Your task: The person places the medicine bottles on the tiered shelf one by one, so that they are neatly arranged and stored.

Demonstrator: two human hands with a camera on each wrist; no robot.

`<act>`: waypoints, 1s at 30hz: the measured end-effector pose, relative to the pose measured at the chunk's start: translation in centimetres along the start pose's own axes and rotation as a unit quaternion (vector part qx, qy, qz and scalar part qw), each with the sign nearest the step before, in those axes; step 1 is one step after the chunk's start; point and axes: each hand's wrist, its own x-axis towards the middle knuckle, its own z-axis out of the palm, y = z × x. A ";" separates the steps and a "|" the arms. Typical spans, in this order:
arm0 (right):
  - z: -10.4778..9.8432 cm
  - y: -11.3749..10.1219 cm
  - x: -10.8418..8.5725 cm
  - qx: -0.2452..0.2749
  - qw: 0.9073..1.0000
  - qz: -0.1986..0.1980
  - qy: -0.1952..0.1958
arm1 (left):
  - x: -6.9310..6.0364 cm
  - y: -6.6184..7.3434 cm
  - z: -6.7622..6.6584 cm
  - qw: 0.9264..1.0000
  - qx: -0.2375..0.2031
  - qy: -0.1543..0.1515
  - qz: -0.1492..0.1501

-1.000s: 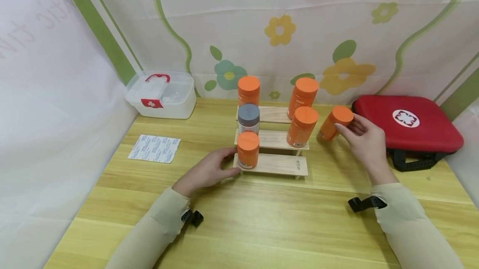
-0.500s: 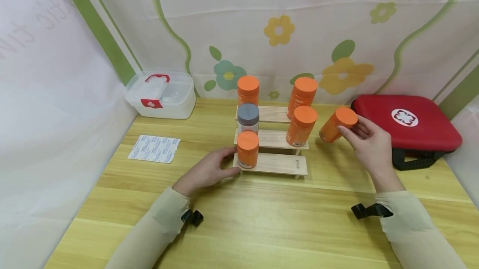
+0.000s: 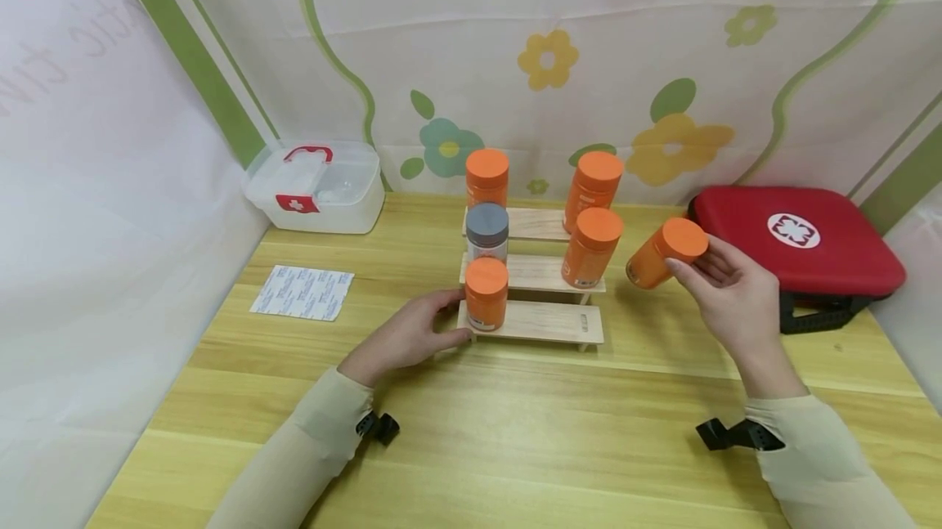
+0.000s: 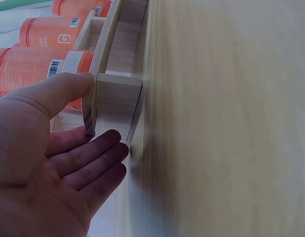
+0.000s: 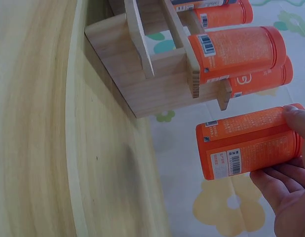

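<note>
A stepped wooden rack (image 3: 545,323) stands mid-table, bearing several orange-lidded bottles and one grey-lidded bottle (image 3: 487,235). My left hand (image 3: 408,331) is at the left end of its lowest step, thumb on the front edge and index finger at the far corner; the other fingers extend below the board (image 4: 89,118). Close to it stands an orange bottle (image 3: 486,293) on that step. Right of the rack, my right hand (image 3: 736,300) grips another orange bottle (image 3: 655,261) near its lid, tilted and raised off the table. Its barcode label (image 5: 226,164) shows in the right wrist view.
A red first-aid case (image 3: 802,243) lies at the back right, behind my right hand. At the back left is a clear plastic first-aid box (image 3: 331,210). A white printed packet (image 3: 302,292) lies flat on the left. A patterned curtain (image 3: 625,47) hangs behind.
My right hand has moved slightly right and toward me with the orange bottle, which has tilted further, its lid toward me. My left hand has stayed at the rack.
</note>
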 end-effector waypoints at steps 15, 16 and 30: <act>0.0 -2.0 -2.6 0.031 0.998 -0.060 0.006 | 0.0 0.1 0.0 1.000 0.006 0.004 0.005; 0.0 -2.2 -2.7 0.033 0.997 -0.066 0.007 | 0.0 0.1 0.0 1.000 0.006 0.004 0.005; 0.2 -3.6 -4.8 0.040 0.983 -0.181 0.009 | 0.0 0.0 0.0 1.000 0.005 0.002 -0.002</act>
